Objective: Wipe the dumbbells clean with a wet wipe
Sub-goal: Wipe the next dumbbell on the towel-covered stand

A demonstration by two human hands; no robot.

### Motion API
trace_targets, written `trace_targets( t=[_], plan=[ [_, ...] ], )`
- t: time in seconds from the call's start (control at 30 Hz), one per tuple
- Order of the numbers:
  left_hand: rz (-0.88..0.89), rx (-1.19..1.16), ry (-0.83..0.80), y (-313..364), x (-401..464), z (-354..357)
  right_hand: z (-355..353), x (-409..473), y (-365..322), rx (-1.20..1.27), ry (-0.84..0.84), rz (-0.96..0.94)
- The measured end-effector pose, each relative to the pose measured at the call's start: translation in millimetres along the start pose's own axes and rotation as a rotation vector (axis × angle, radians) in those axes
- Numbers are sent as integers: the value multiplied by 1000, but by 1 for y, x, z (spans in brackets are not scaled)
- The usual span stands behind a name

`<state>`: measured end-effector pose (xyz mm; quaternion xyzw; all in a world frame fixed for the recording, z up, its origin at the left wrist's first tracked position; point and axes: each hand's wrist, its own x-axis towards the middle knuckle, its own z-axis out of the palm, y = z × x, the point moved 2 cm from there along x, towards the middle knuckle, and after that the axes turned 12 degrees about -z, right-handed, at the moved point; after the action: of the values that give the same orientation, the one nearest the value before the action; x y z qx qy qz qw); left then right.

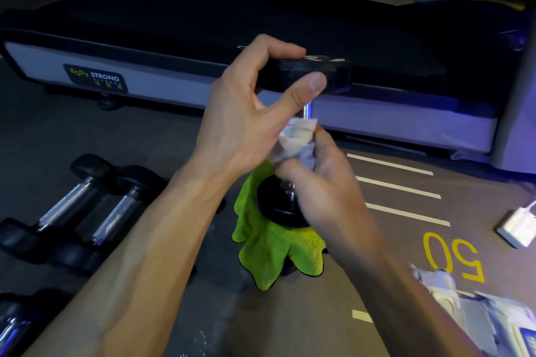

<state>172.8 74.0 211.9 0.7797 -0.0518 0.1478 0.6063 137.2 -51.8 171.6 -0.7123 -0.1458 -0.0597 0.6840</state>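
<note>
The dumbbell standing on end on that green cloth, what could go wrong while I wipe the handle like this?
1. The dumbbell stands upright on a soft, bunched green cloth, steadied only by the left hand pinching its top head. If that grip slips, it may tip.
2. The right hand rubs the wet wipe along the chrome handle; moisture could make it slippery.
3. Two other dumbbells lie close by on the floor; a falling one might strike them.

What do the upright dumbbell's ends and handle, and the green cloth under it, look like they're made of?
Upright dumbbell ends: matte black, probably rubber coated. Handle: shiny, mirror-like, likely chromed steel. Green cloth: fuzzy pile with a dark stitched edge, probably microfibre.
</note>
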Motion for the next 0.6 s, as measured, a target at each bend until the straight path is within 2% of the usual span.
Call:
trace_targets(
  t=[0.07,0.13,0.23,0.27,0.3,0.4,0.43,0.47,0.6],
  plan=[
    [2,-1,-22,2,-1,4,-6,-1,3,133,94,105],
    [10,2,-39,5,-3,11,-10,4,9,84,160,129],
    [21,24,-60,8,-2,17,-12,18,18,-121,117,92],
    [24,27,-67,9,-2,17,-14,24,24,-104,86,95],
    [27,26,-73,9,-2,17,-16,29,28,-35,48,117],
    [28,27,-80,11,-2,17,-15,38,25,405,-87,234],
    [25,28,-68,10,-1,16,-13,39,24,433,-117,226],
    [20,31,-51,10,-1,15,-12,39,26,381,-119,186],
    [6,36,-6,7,-1,12,-13,33,33,-191,-27,-42]
  ],
)
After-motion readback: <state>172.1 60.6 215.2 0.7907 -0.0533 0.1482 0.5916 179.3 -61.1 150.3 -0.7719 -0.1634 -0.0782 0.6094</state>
